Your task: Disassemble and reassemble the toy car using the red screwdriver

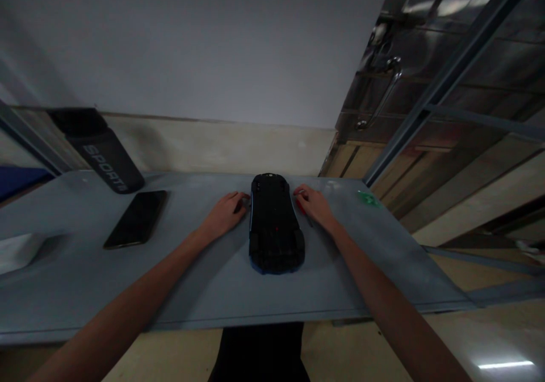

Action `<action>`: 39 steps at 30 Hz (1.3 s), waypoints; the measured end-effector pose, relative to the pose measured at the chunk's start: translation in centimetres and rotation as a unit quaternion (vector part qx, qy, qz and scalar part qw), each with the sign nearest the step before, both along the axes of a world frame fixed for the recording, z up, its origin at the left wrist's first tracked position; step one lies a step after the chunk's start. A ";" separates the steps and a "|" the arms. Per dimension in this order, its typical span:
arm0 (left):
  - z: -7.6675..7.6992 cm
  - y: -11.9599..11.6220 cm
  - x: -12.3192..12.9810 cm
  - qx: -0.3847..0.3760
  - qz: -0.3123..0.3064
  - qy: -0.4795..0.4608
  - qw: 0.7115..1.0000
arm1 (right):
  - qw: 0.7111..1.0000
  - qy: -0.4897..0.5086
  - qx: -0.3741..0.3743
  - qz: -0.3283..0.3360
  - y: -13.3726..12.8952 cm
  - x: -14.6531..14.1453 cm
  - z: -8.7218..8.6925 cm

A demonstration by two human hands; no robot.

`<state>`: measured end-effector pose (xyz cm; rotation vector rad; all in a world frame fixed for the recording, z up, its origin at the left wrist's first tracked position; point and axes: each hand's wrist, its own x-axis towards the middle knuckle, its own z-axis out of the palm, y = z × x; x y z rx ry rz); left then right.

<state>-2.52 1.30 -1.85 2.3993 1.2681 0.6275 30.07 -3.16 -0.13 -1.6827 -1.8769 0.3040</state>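
A toy car (275, 223) lies upside down on the grey table, its black underside up and blue body edge showing. Just left of it rests my left hand (225, 214), fingers curled with a small dark piece at the fingertips that I cannot make out. On the car's right side is my right hand (314, 205), its fingers closed around a red-handled screwdriver (302, 206) whose thin shaft points down toward me.
A dark SPORT bottle (104, 155) stands at the back left, with a black phone (138, 218) in front. A white object (19, 251) sits at the far left edge. Small green pieces (368, 198) lie at the right. The table (238, 302) ends near my legs.
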 end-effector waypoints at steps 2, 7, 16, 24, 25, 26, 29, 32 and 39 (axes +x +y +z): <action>0.1 -0.1 0.0 0.001 0.001 0.006 1.000 | 1.000 0.001 -0.008 -0.014 0.8 0.2 -0.6; 0.0 -0.2 0.2 0.009 0.007 0.017 1.000 | 1.000 0.003 -0.018 -0.023 2.2 0.8 -1.7; -0.2 0.0 0.2 0.021 0.006 0.021 1.000 | 1.000 0.003 -0.020 -0.016 2.5 1.3 -2.4; -0.4 0.2 0.0 0.030 0.002 0.013 0.999 | 1.000 0.004 -0.021 -0.015 2.8 1.5 -2.8; -0.5 0.2 -0.1 0.031 0.002 0.012 0.999 | 1.000 0.003 -0.021 -0.016 2.8 1.5 -2.8; -0.6 0.2 -0.1 0.032 0.002 0.011 0.999 | 1.000 0.003 -0.022 -0.016 2.8 1.6 -2.8; -0.9 0.4 -0.1 0.038 0.003 0.008 0.999 | 1.000 0.002 -0.022 -0.016 2.8 1.5 -2.7; -1.1 0.5 -0.1 0.047 0.006 0.002 0.999 | 1.000 0.002 -0.022 -0.013 2.7 1.5 -2.6; -0.6 1.4 -1.4 0.077 0.040 -0.014 0.996 | 1.000 0.004 -0.025 -0.013 2.5 1.3 -2.4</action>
